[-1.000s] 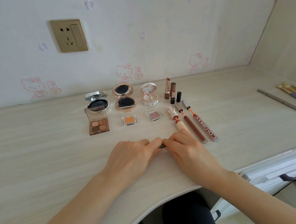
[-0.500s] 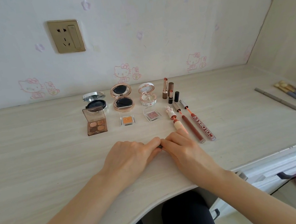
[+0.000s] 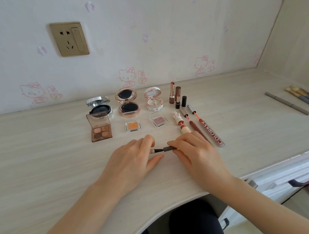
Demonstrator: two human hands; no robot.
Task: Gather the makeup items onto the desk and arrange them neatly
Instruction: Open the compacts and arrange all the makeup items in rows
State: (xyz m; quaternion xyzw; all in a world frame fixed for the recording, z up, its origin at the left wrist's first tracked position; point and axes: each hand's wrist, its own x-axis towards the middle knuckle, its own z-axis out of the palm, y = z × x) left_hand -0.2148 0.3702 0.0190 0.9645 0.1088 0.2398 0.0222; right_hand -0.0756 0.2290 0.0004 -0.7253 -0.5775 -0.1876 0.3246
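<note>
Dark pen (image 3: 156,151) between both hands' grips

pale cartoon-print wall (image 3: 160,30), gold socket (image 3: 69,38)

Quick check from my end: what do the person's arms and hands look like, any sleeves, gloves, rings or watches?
Both forearms are bare up to the frame's edge, with no sleeves in view. The left hand and right hand wear no gloves, and no rings, watch or bracelet show. Nails look short; polish is too small to tell.
</note>
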